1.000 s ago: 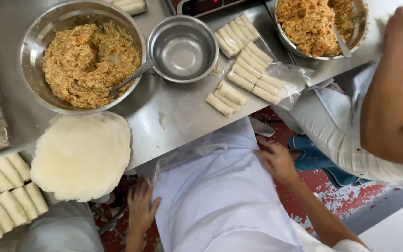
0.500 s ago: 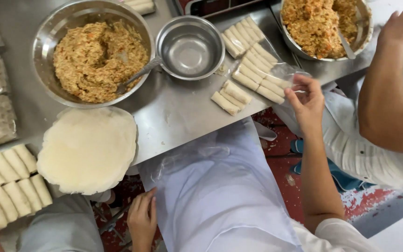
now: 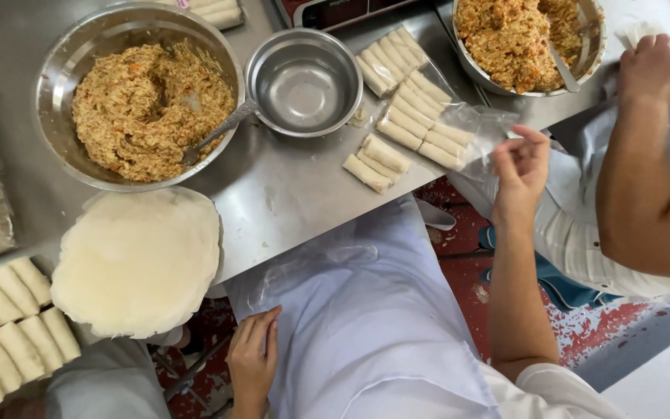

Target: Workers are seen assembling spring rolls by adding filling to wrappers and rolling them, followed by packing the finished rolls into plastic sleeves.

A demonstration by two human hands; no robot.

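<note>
Left of the steel table (image 3: 304, 194), a tray of rolled spring rolls (image 3: 9, 326) sat beside the wrapper stack (image 3: 137, 260) on the table's near edge. Below that edge, the left hand (image 3: 253, 361) lay flat, fingers loosely together, on the white apron (image 3: 366, 310) (holding nothing). At the table's right edge, the right hand (image 3: 519, 167) pinched the clear plastic bag (image 3: 471, 128) under the rolls (image 3: 412, 101).
</note>
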